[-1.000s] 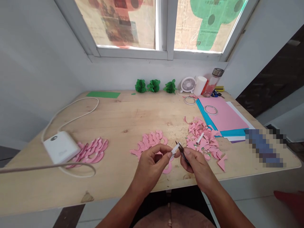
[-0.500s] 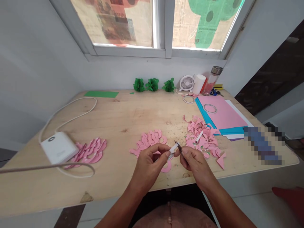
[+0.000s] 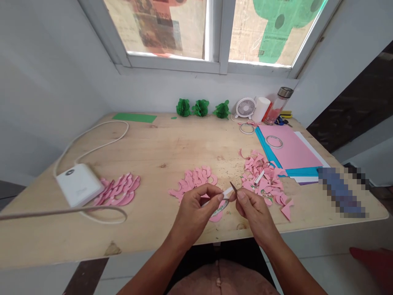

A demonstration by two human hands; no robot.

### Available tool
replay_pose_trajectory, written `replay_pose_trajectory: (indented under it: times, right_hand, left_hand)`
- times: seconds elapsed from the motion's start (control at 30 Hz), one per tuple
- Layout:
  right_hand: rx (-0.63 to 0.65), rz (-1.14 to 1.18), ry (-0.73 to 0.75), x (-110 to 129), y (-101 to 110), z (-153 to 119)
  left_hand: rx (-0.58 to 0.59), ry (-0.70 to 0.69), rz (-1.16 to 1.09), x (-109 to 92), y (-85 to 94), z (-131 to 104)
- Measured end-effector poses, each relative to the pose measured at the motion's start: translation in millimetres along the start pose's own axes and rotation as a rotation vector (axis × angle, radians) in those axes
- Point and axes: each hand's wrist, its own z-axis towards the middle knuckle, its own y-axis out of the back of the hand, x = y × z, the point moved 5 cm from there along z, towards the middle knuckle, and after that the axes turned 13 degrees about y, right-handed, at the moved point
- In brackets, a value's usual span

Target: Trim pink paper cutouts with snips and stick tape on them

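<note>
My left hand pinches a roll of white double-sided tape, with a short white strip standing out past the fingertips. My right hand is closed around small scissors; their dark pointed blades rise beside the end of the strip, and the handles are hidden in the fingers. Under and behind the left hand lie wavy pink paper cutouts. A heap of pink paper scraps spreads just beyond the right hand, with a small white piece on top.
At the left, a white power bank with a looping cable touches more pink cutouts. Green paper balls, a small fan and a glass bottle line the wall. Coloured sheets bear a tape roll.
The scissor blades, parted at the strip before, now look closed and point up. The hands have drawn slightly apart, and the tape roll shows more. The camera view has shifted a little.
</note>
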Motion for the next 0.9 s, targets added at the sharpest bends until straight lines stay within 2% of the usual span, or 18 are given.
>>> replay_pose_trajectory:
  times: [0.33,0.6,0.9]
  right_hand:
    - [0.028,0.156,-0.061,-3,-6,-1]
    - [0.048,0.016,0.023,3,-7,-1]
    - [0.044,-0.144,0.081,7,-8,-1]
  left_hand:
    - [-0.029,-0.021,-0.021,1,2.0,1]
    - [-0.02,-0.072,0.049,6,1.3,4]
    - [-0.014,-0.035,0.027,9,-0.1,5]
